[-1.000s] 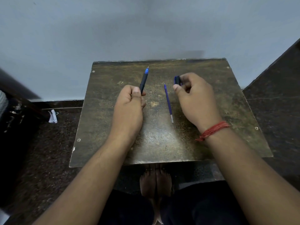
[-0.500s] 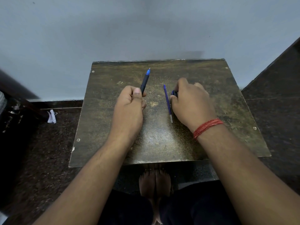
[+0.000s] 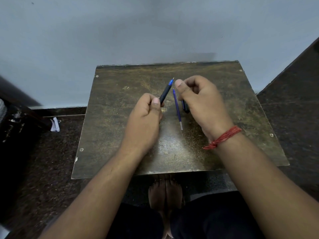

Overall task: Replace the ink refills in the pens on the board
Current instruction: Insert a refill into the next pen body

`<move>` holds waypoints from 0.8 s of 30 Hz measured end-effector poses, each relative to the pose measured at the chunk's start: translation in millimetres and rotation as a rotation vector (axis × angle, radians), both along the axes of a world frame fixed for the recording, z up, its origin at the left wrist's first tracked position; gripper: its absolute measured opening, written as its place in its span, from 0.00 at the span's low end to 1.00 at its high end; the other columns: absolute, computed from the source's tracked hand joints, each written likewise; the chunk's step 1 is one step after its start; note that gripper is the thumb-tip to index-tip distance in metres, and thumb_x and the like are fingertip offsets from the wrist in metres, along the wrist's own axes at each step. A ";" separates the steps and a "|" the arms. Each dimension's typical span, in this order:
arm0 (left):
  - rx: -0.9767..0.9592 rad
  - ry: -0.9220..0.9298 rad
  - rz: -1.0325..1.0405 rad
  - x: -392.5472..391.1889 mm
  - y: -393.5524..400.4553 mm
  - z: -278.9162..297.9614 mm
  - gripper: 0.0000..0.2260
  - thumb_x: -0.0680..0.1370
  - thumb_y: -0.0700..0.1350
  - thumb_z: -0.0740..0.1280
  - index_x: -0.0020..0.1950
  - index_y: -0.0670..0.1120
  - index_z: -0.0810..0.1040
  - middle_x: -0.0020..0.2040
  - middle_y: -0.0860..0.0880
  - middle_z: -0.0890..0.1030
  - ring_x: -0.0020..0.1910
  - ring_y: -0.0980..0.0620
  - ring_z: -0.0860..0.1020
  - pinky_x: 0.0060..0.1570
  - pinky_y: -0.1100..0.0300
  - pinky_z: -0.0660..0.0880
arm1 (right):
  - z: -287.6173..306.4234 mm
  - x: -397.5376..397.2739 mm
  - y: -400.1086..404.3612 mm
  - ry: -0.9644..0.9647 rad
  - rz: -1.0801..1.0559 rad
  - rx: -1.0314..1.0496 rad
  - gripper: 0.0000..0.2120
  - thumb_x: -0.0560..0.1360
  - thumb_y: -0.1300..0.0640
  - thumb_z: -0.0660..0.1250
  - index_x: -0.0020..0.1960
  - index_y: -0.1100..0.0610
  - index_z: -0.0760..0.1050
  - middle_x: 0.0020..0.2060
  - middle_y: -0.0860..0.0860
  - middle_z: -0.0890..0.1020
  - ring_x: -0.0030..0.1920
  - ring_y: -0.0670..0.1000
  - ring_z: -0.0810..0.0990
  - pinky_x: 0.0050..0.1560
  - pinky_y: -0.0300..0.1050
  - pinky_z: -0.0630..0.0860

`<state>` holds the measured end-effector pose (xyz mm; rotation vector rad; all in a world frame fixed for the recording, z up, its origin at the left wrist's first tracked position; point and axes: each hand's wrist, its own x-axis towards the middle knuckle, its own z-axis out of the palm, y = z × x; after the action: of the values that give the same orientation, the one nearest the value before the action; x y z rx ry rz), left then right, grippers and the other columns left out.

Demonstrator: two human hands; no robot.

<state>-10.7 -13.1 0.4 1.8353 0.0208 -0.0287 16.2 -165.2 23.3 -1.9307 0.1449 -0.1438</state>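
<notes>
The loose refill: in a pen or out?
Out. The refill lies bare on the board, between the left hand and right hand.

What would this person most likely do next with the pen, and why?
Probably pinch the pen's blue tip with the right hand to unscrew it. The left hand grips the pen with its tip up, the right thumb sits just beside that tip, and a loose refill lies on the board between the hands.
</notes>
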 end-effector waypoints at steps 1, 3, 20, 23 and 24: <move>0.026 -0.013 -0.011 -1.6 -1.1 1.3 0.13 0.87 0.49 0.57 0.48 0.45 0.73 0.34 0.54 0.73 0.27 0.60 0.66 0.30 0.62 0.64 | -0.3 -0.3 2.7 0.012 0.028 0.080 0.12 0.77 0.47 0.70 0.46 0.55 0.78 0.39 0.61 0.82 0.33 0.49 0.75 0.34 0.44 0.74; 0.056 -0.033 -0.044 -3.8 -1.9 3.6 0.12 0.88 0.48 0.57 0.47 0.46 0.73 0.33 0.55 0.73 0.26 0.61 0.67 0.29 0.65 0.63 | -0.8 -0.8 5.6 0.027 0.068 0.211 0.10 0.77 0.51 0.72 0.45 0.58 0.79 0.36 0.57 0.81 0.31 0.42 0.73 0.34 0.36 0.70; -0.348 0.149 -0.164 -0.9 -7.0 10.6 0.13 0.88 0.49 0.57 0.48 0.46 0.74 0.27 0.56 0.66 0.22 0.59 0.58 0.24 0.66 0.57 | -1.9 4.6 3.7 -0.031 0.139 0.662 0.06 0.75 0.65 0.71 0.41 0.58 0.79 0.35 0.55 0.77 0.36 0.58 0.68 0.30 0.40 0.67; -0.454 0.190 -0.193 -3.4 -8.1 15.6 0.14 0.89 0.45 0.53 0.47 0.44 0.72 0.27 0.55 0.64 0.22 0.61 0.57 0.21 0.68 0.56 | -3.8 5.8 2.6 -0.048 0.184 0.660 0.04 0.76 0.65 0.69 0.43 0.60 0.79 0.35 0.53 0.78 0.37 0.58 0.69 0.32 0.42 0.67; -0.460 0.194 -0.187 -3.4 -7.6 14.9 0.14 0.89 0.45 0.53 0.47 0.44 0.72 0.27 0.55 0.64 0.22 0.61 0.57 0.21 0.68 0.56 | -4.9 5.7 2.4 -0.040 0.199 0.650 0.04 0.77 0.65 0.68 0.44 0.60 0.80 0.35 0.53 0.78 0.38 0.58 0.70 0.33 0.41 0.68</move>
<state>-14.1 -20.7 15.4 1.3640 -0.0202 -0.3177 21.9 -162.8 18.5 -1.2828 -0.0294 0.0024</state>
